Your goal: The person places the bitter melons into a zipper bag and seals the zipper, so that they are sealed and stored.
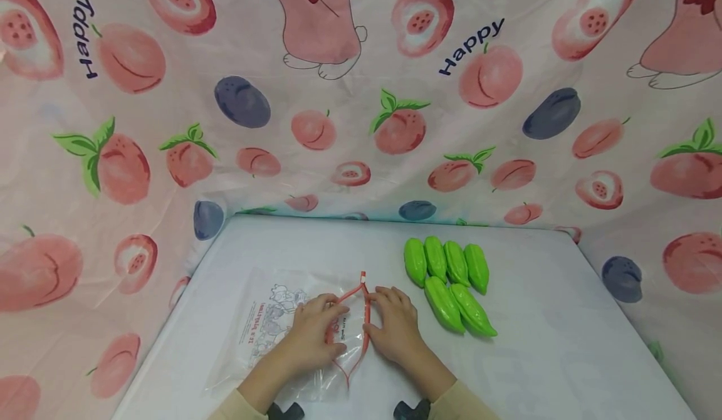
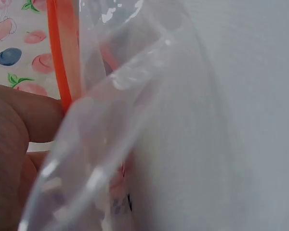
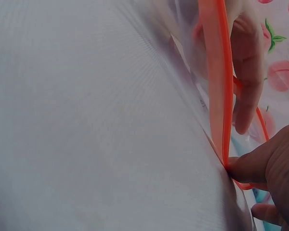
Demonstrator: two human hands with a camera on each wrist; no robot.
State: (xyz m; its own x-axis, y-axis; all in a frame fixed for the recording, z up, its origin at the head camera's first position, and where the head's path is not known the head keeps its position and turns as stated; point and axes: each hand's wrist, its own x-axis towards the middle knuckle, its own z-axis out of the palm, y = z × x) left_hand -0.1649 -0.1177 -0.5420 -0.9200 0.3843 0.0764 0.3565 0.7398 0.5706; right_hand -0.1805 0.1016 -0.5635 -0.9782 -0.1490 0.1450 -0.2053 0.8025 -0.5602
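A clear zip bag [image 1: 237, 351] with printed drawings and an orange-red zip edge [image 1: 368, 313] lies on the white table. Its mouth is spread apart toward the right. My left hand [image 1: 310, 335] holds the left side of the mouth, its fingers around that edge. With thumb and fingers my right hand [image 1: 397, 329] pinches the right side; in the right wrist view the thumb [image 3: 253, 166] presses on the orange strip [image 3: 221, 86]. Clear plastic [image 2: 101, 125] covers much of the left wrist view, partly hiding the left hand there. No contents show inside the bag.
Several shiny green, ridged, pointed fruit-like pieces [image 1: 442, 304] lie in two rows right of my right hand. The white table [image 1: 553, 332] is bordered by a peach-printed cloth [image 1: 350, 94] at the back and sides. Dark pieces [image 1: 412, 409] show at both wrists.
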